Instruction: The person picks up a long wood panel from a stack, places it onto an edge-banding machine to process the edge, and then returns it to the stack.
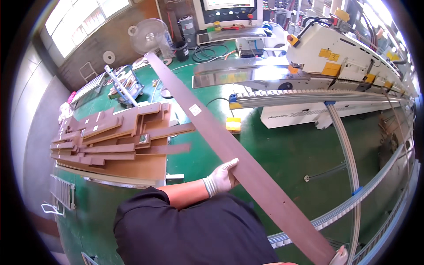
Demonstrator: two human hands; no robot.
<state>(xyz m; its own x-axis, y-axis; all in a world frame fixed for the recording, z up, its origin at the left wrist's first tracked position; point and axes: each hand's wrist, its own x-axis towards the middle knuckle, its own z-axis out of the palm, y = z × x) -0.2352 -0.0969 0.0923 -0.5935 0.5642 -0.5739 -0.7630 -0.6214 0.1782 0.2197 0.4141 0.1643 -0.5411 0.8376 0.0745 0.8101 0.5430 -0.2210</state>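
Observation:
A long, narrow dark brown board runs diagonally from the far upper left down to the lower right. My left hand, in a white glove, grips its edge about midway along. My right hand, also gloved, shows only partly at the bottom edge, holding the board's near end. A small white label sits on the board's upper face. The board hangs above the green floor, and my dark shirt fills the lower middle.
A stack of brown boards and strips lies on a cart at my left. A large white machine with a roller track stands at the right. A curved metal rail, a fan and a control panel stand farther off.

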